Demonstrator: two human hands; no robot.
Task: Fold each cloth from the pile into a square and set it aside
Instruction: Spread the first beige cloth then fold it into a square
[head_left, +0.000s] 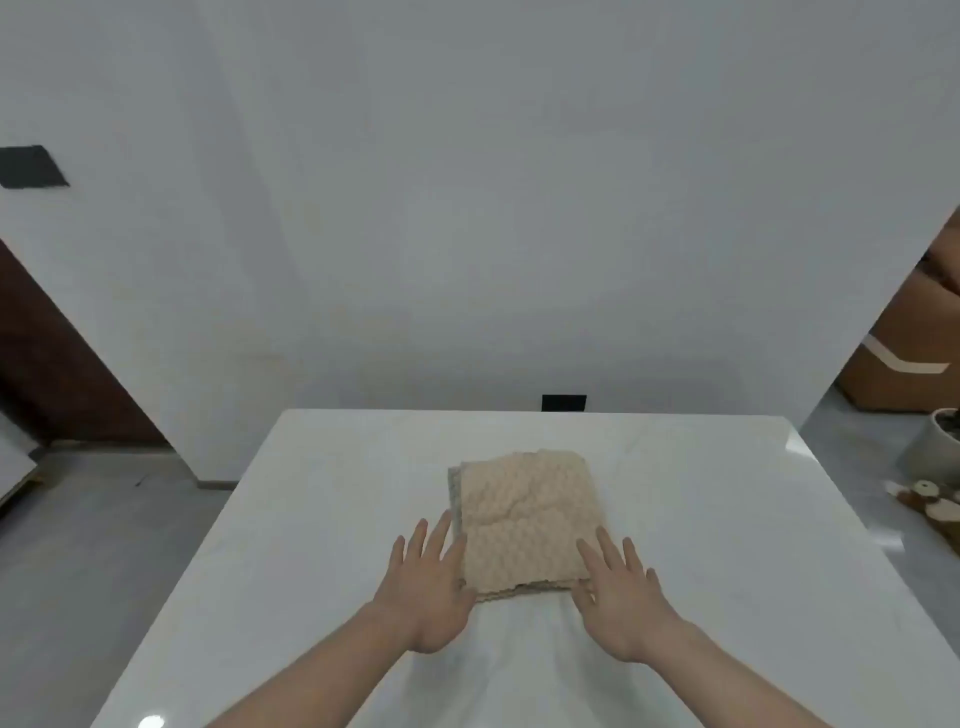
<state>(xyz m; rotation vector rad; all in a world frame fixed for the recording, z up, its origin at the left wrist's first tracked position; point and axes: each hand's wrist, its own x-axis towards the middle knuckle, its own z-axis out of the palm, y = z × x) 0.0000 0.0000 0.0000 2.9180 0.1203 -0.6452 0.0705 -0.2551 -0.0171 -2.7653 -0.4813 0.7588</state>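
Left hand (428, 592) and right hand (621, 597), fingers straight and spread, flank the folded beige cloth (524, 519) on the white table (311, 519), touching its near corners.

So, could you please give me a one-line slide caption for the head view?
Both open hands, left and right, flank a beige textured folded cloth on a white glossy table.

We record a glossy white marble-look table (675, 493) standing against a plain white wall (467, 208). A small black rectangular plate (564, 402) sits low on that wall, just behind the table's far edge. The floor is grey tile (104, 519). At left we note a dark brown wooden panel (47, 374); at right, brown cardboard boxes (904, 358) and a round grey pot (935, 447).
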